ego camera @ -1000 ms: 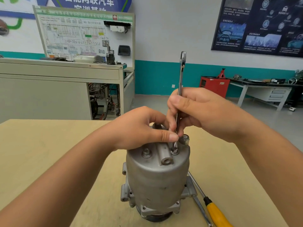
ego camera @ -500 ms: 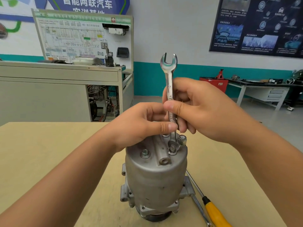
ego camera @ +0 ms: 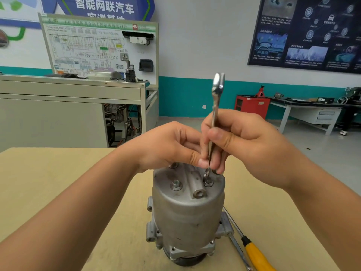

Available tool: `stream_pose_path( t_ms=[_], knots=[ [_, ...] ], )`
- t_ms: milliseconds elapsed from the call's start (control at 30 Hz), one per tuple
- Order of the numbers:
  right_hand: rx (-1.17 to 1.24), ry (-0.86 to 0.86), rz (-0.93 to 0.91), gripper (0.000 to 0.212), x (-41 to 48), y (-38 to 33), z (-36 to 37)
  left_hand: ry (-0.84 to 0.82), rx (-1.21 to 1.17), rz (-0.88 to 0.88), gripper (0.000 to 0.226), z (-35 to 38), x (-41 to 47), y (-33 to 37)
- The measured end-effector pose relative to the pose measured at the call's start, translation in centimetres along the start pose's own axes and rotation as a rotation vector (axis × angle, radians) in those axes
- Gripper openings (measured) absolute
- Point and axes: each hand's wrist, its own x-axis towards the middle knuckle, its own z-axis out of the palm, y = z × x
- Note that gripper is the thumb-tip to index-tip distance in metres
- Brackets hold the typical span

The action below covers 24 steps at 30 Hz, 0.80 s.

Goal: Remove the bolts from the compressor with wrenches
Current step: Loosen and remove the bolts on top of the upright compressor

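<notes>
A grey metal compressor stands upright on the wooden table. Its top carries bolts: one at the front left and one at the right. A silver wrench stands upright, its lower end on the right bolt and its open jaw on top. My right hand grips the wrench shaft with thumb and fingers. My left hand pinches the lower shaft just above the bolt and covers the rear of the compressor top.
A yellow-handled screwdriver and another wrench lie on the table to the right of the compressor. A training bench with a wiring panel stands behind the table. A red cabinet and workbench are far right.
The wrench has turned about its upright axis on the right bolt: edge-on, then jaw facing me, now edge-on again. Both hands stayed on the shaft.
</notes>
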Motion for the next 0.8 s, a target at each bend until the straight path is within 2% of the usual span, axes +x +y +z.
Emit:
stream_pose_path(
  t_ms=[133,267,567,700,800],
  knots=[
    [0.105,0.015,-0.023,0.025,-0.7,0.5,-0.1,0.056,0.051,-0.029,0.005,-0.1,0.8,-0.1],
    [0.113,0.087,-0.051,0.026,-0.6,1.4,-0.1,0.116,0.055,-0.016,0.017,0.5,1.3,-0.2],
    [-0.028,0.143,-0.107,0.021,-0.8,2.5,-0.7,0.186,0.015,0.020,0.028,1.9,2.4,-1.1],
    [-0.042,0.174,-0.098,0.019,-1.0,2.7,-0.9,0.227,0.135,0.048,0.028,2.0,2.6,-1.3],
    [-0.046,0.190,-0.085,0.019,-1.1,2.7,-0.9,0.254,0.274,0.013,0.017,2.3,2.5,-1.3]
  ],
)
